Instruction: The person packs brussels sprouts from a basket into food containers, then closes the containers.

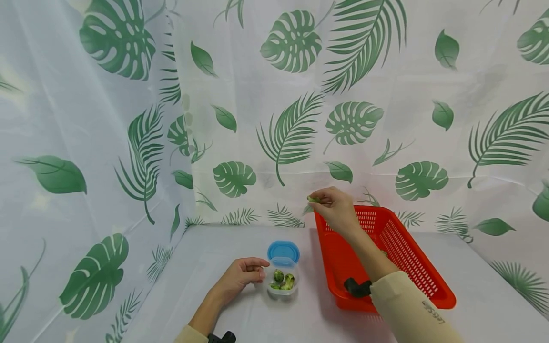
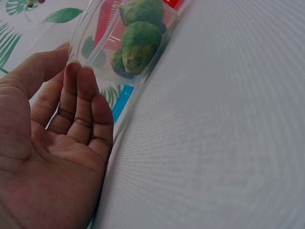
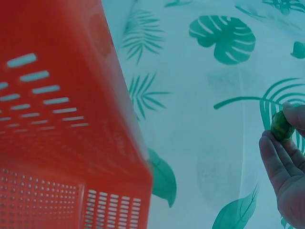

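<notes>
A small clear container (image 1: 281,293) with several green sprouts (image 1: 288,281) stands on the table, its blue lid (image 1: 283,250) behind it. The left hand (image 1: 241,278) holds the container's left rim between thumb and fingers; the left wrist view has the fingertips of that hand (image 2: 62,138) against the clear wall, sprouts (image 2: 140,45) inside. Raised above the far left corner of the red basket (image 1: 334,267), the right hand (image 1: 336,209) pinches a small green sprout (image 1: 313,199). In the right wrist view this sprout (image 3: 281,127) sits between thumb and fingertips.
The deep, perforated basket takes up the right side of the white table (image 1: 206,247), under the right forearm. A green piece (image 1: 383,253) lies inside it, partly hidden by the arm. Leaf-printed curtains (image 1: 240,143) hang behind and at the left.
</notes>
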